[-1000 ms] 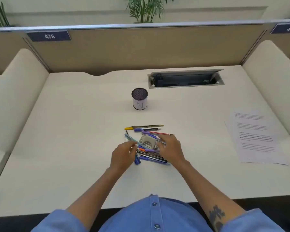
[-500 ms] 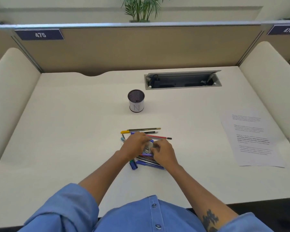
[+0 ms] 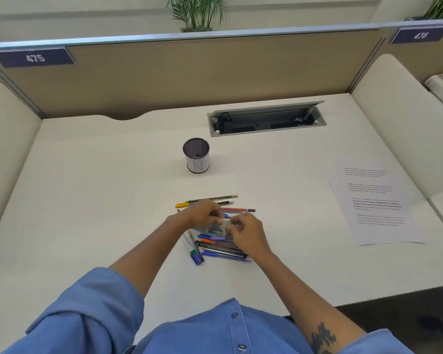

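Note:
A pile of pens and markers (image 3: pixel 220 247) lies on the white desk (image 3: pixel 100 200) in front of me. Over the pile, my left hand (image 3: pixel 202 213) and my right hand (image 3: pixel 246 233) meet around a small silver-grey metal object (image 3: pixel 216 229), which looks like a hole punch. Fingers of both hands are curled on it, the left from above and the right pinching its right end. A yellow-capped pen (image 3: pixel 182 205) and a red pen (image 3: pixel 237 209) lie at the far side of the pile. A black mesh pen cup (image 3: pixel 196 155) stands upright farther back.
A printed sheet of paper (image 3: pixel 374 208) lies at the right. An open cable box (image 3: pixel 266 121) is sunk into the desk at the back, before a tan partition (image 3: pixel 189 70). Padded side panels (image 3: pixel 5 139) flank the desk.
My left hand moved right from the pile's left edge onto the metal object, and both hands now hold it together. The view shifted slightly.

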Motion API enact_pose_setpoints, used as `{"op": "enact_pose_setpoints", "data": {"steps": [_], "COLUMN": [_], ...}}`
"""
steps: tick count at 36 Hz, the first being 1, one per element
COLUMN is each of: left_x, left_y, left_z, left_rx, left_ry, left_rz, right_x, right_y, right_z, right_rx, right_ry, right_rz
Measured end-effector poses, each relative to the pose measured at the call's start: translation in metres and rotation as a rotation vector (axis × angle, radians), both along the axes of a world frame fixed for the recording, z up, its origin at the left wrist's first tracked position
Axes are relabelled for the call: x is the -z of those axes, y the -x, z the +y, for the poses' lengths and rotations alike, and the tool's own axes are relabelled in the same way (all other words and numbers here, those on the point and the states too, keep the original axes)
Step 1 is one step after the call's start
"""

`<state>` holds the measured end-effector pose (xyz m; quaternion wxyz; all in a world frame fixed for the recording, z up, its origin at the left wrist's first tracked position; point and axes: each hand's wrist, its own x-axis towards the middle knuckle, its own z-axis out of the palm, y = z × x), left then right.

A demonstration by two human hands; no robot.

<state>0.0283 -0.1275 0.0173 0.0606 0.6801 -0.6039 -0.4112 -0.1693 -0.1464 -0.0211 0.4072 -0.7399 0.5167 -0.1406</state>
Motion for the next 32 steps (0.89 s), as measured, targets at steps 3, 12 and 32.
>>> {"op": "enact_pose_setpoints", "data": {"steps": [3,12,32], "left_x": [-0.003,-0.014,-0.014], "left_y": [-0.001,-0.003,0.082], "left_z": [0.001,0.007,-0.010], "left_rx": [-0.001,-0.161,-0.768], "left_ry": [0.008,0.146,0.122], "left_rz": [0.010,0.097,0.604], "right_x": [0.000,-0.008,-0.036], "right_y": [0.002,0.005,0.047], "right_z": [-0.001,0.000,-0.030], "right_rx": [0.046,0.209,0.446], "right_ry": [-0.026,-0.201,-0.521], "right_rz": [-0.034,-0.223,-0.523]}}
